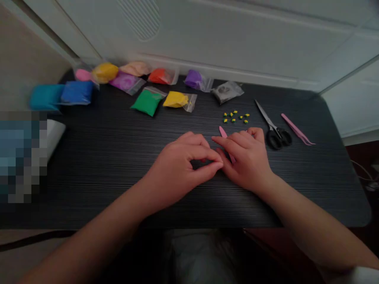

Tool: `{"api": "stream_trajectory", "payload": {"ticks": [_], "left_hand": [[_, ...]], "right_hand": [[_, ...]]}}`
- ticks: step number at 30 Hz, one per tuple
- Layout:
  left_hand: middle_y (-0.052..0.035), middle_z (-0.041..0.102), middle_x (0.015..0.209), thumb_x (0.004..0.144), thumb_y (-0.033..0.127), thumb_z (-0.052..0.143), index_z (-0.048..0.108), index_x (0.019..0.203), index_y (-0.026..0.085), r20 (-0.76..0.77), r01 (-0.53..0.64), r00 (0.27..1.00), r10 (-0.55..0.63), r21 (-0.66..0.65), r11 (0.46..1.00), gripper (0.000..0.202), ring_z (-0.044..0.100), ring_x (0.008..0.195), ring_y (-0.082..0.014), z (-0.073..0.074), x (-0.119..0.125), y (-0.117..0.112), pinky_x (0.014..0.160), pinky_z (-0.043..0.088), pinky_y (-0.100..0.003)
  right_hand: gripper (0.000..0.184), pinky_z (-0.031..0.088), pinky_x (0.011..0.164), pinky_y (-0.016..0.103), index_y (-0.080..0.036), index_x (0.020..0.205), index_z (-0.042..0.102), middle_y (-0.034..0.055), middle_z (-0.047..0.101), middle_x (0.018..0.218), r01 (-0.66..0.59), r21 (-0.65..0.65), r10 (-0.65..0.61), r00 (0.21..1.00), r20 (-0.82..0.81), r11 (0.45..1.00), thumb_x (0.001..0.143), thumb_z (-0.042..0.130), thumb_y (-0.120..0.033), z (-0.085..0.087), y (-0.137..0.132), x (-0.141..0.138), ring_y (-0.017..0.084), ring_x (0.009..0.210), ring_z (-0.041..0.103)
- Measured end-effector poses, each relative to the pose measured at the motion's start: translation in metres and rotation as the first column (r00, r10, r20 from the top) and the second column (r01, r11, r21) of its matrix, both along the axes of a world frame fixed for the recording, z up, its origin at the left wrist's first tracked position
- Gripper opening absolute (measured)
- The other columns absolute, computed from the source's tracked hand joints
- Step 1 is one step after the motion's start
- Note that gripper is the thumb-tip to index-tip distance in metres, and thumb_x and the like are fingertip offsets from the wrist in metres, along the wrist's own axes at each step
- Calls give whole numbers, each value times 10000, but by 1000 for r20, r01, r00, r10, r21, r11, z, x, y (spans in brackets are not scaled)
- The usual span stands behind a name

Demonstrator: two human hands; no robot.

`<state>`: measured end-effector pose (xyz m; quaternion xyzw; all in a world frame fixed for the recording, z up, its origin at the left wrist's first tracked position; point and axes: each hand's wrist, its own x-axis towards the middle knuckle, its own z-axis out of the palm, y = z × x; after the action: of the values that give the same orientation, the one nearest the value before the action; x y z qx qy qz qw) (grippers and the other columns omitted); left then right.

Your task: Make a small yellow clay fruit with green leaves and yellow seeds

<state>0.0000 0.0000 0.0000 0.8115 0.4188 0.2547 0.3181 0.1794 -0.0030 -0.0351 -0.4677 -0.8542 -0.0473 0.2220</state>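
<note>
My left hand [189, 157] is closed in a pinch, thumb and index fingertips pressed together; whatever lies between them is too small or hidden to make out. Against those fingertips comes the thumb side of my right hand [245, 157], whose index finger and thumb are stretched out and apart. Partly covered by the right hand lies a pink modelling tool [223, 132] on the dark table. Just beyond it sit several tiny yellow-and-green clay pieces [233, 120] in a loose cluster.
Black-handled scissors [274, 132] and pink tweezers [297, 129] lie at the right. Bags of coloured clay line the back, among them green [147, 101], yellow [176, 99], purple [194, 79] and grey [227, 91]. A white panel [237, 47] rises behind the dark table [118, 134].
</note>
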Motion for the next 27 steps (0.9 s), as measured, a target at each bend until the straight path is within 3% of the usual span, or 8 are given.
{"api": "stream_trajectory", "payload": {"ticks": [6, 14, 19, 27], "left_hand": [[42, 605, 715, 731, 319, 620, 699, 751, 272, 36, -195, 978, 208, -213, 957, 95, 552, 683, -106, -2, -22, -13, 674, 404, -224], [43, 621, 754, 700, 272, 667, 694, 720, 265, 179, -406, 830, 528, -454, 793, 35, 535, 759, -124, -16, -69, -42, 700, 376, -260], [37, 617, 758, 703, 301, 658, 694, 710, 295, 48, -493, 822, 567, -438, 752, 37, 534, 753, -139, -4, -99, -72, 701, 385, -284], [25, 629, 821, 723, 436, 575, 682, 731, 296, -314, -561, 825, 470, -347, 752, 177, 574, 797, -177, 19, -155, -114, 750, 388, -286]], "right_hand": [[256, 271, 748, 366, -209, 1040, 607, 22, 650, 829, 18, -7, -18, 1000, 0, 1000, 841, 454, -262, -2, 1, 0, 151, 731, 528], [243, 269, 761, 368, -227, 1015, 612, 9, 655, 803, 60, 16, -60, 998, -9, 998, 834, 454, -264, -7, 6, 6, 159, 704, 528], [241, 268, 762, 377, -224, 1006, 615, 23, 658, 786, 60, -1, -60, 998, -13, 998, 833, 451, -265, -9, 7, 6, 178, 716, 544], [241, 269, 782, 374, -219, 997, 622, 28, 664, 816, 65, 5, -65, 997, -41, 998, 824, 463, -273, -15, 10, 9, 185, 776, 581]]}}
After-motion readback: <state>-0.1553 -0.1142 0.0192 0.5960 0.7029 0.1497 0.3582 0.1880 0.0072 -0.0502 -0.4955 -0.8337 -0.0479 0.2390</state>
